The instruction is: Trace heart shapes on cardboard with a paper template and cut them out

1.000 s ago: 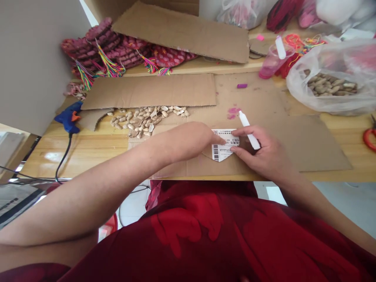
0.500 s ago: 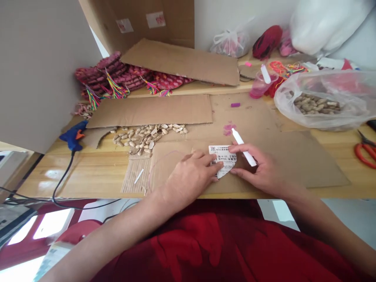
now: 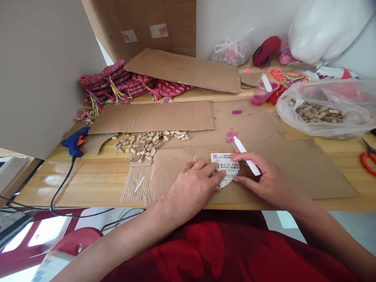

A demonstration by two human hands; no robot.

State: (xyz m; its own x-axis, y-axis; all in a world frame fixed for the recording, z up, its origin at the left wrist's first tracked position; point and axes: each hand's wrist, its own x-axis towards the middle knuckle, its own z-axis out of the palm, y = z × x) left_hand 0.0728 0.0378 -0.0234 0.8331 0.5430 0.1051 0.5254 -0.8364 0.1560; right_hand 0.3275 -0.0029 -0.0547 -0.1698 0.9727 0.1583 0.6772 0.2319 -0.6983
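Note:
My left hand (image 3: 198, 182) lies over a small piece with a printed white label (image 3: 225, 162), its fingers stretched out and pressing it on the cardboard sheet (image 3: 293, 172). The piece has one curved edge; part of it is under my fingers. In my right hand (image 3: 264, 178) a white marker (image 3: 246, 156) is held across the fingers, its tip pointing up and away from the cardboard. The index finger and thumb of that hand touch the right edge of the labelled piece. A purple cap (image 3: 237, 112) lies farther back, near a pink stain.
Peanut shells (image 3: 147, 143) are heaped left of centre, beside a blue glue gun (image 3: 75, 141) with its cord. Cardboard strips (image 3: 155, 116) lie behind. At right are a plastic bag of peanuts (image 3: 320, 111), a cup (image 3: 261, 94) holding another marker, and red-handled scissors (image 3: 368, 160).
The view has tilted slightly, so everything appears lower. Both hands keep nearly the same hold on the labelled piece and the marker.

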